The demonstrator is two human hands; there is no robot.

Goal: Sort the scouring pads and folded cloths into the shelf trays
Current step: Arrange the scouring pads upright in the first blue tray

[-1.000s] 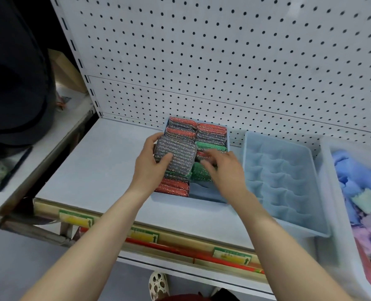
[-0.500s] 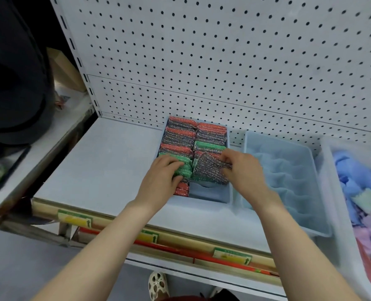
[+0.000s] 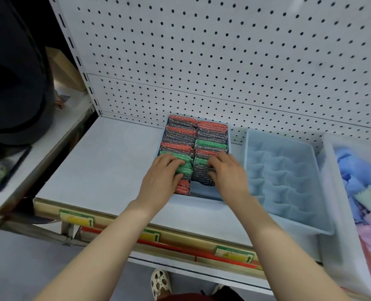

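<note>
A light-blue tray (image 3: pixel 229 140) on the shelf holds two columns of red, green and grey glittery scouring pads (image 3: pixel 181 131) standing on edge. My left hand (image 3: pixel 161 181) lies over the green pads near the front of the left column, fingers pressing on them. In the right column, my right hand (image 3: pixel 228 173) grips a grey scouring pad (image 3: pixel 202 177), set behind the tray's empty front end. Folded cloths (image 3: pixel 354 168) in blue, pink and pale green lie in a white bin (image 3: pixel 329 170) at the far right.
An empty light-blue divided tray (image 3: pixel 288 181) stands between the pad tray and the white bin. The white shelf (image 3: pixel 97 170) extends bare to the left, with a pegboard wall (image 3: pixel 223 61) behind. A side counter at the left carries a black pen (image 3: pixel 13 168).
The grey pad passed from my left hand to my right, which lowered it into the right column. My left hand dropped onto the green pads in the left column.
</note>
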